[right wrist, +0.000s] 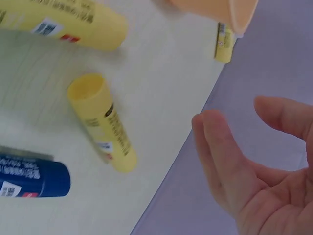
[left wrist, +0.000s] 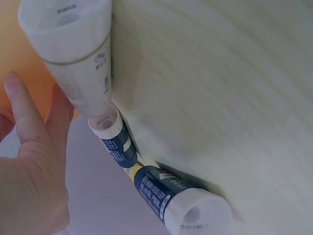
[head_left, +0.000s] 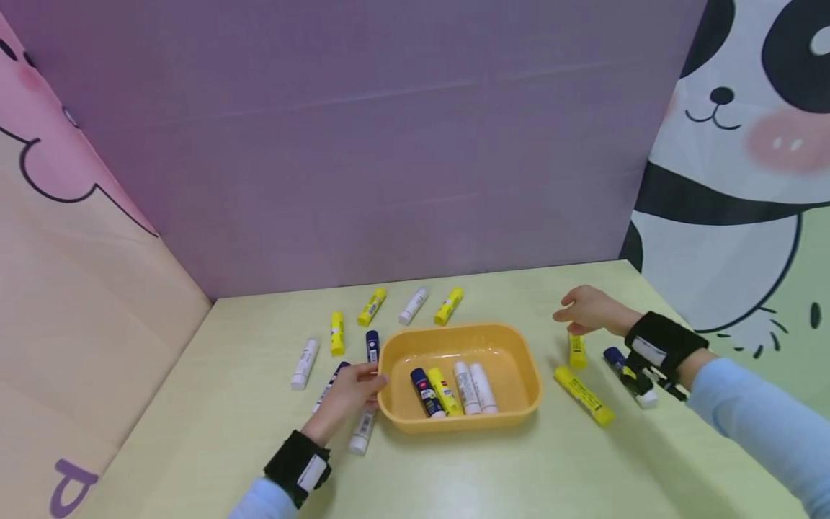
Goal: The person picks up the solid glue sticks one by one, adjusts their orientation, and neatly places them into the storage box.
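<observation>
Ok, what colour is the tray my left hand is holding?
The tray is plain yellow-orange, seen best in the head view.

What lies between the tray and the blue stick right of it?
A near yellow stick and a far yellow stick lie between the tray and that blue stick; the head view shows it.

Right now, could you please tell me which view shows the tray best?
The head view: nearly the whole tray shows, the left hand covering a little edge. The left wrist view has only an orange patch by that hand; the right wrist view, a piece at the top.
</observation>
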A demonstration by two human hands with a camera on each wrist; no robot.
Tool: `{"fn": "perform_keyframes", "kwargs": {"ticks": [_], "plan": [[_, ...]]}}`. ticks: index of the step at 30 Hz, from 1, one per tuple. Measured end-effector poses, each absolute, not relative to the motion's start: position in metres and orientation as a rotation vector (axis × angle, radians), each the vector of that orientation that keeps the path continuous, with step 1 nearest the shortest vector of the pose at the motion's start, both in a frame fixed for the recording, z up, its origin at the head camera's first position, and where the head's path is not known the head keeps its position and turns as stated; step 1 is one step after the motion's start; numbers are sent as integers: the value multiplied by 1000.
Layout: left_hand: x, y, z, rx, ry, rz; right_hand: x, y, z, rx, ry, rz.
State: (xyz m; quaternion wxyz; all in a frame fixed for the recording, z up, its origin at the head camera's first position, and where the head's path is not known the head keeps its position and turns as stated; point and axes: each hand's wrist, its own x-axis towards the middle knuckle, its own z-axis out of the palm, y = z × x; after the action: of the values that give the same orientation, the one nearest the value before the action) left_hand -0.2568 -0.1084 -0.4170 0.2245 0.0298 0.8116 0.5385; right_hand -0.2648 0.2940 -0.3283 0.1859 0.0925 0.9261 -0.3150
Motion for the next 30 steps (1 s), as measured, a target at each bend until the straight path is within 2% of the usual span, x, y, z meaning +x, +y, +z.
{"fn": "perform_keyframes", "kwargs": {"ticks": [15, 24, 30], "plan": [[-257, -108, -417, 80, 2241, 1491, -268, 329, -349, 354, 2678, -716], [-257, -109, -418, 82, 2234, 1506, -276, 344, -378, 399, 2681, -664], [-257, -110, -420, 85, 2223, 1509, -277, 342, -387, 409, 2679, -608]]}}
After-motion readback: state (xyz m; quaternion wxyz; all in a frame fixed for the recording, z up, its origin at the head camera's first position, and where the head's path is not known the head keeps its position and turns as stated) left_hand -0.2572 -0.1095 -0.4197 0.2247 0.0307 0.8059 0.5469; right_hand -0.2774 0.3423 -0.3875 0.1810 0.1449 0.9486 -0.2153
